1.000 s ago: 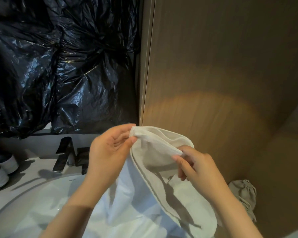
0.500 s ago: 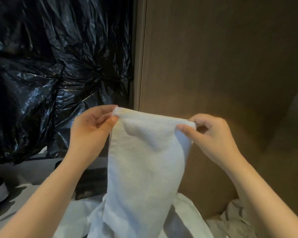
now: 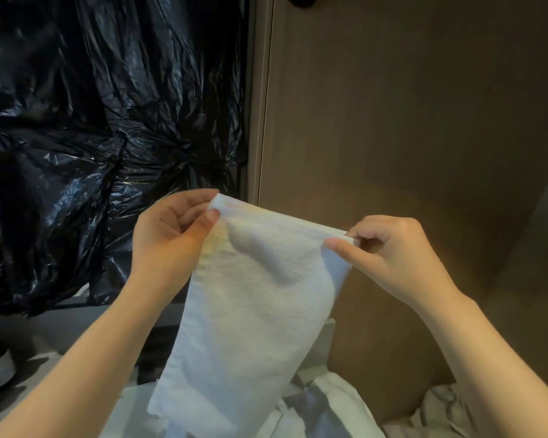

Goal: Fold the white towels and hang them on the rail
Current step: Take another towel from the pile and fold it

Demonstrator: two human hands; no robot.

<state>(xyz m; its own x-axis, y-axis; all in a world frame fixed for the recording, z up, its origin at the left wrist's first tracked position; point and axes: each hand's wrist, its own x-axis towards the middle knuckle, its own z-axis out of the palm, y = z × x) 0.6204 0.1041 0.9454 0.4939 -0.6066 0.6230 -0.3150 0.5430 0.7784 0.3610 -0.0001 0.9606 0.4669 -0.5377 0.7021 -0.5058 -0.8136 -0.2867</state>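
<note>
Now holding up a white terry-cloth towel point(image 3: 253, 311), seemingly folded into a long narrow strip, in front of the lower left part of the brown wood-grain wall panel point(image 3: 408, 121). Hangs with long axis straight down from the held short edge, lower end reaching a heap of loose white cloth point(image 3: 329, 406) at the foot of the panel. Pinched at the top left corner between thumb and curled fingers of the left hand point(image 3: 171, 235), at the top right corner between thumb and forefinger of the right hand point(image 3: 393, 257), both hands narrow and closed on the hem. Held fairly taut along that edge, sloping slightly down toward the right-hand side of the panel. Neither hand nearer than the other to the free length: all of it straight below both. Probably calls next for bringing the hanging end up to the held edge, halving the strip, before any carry to the rail. No rail in view; cannot tell its direction. Left of the panel, crinkled black plastic sheeting point(image 3: 92, 121); under that sheeting, at the panel's lower left, a grey counter point(image 3: 76, 327).
</note>
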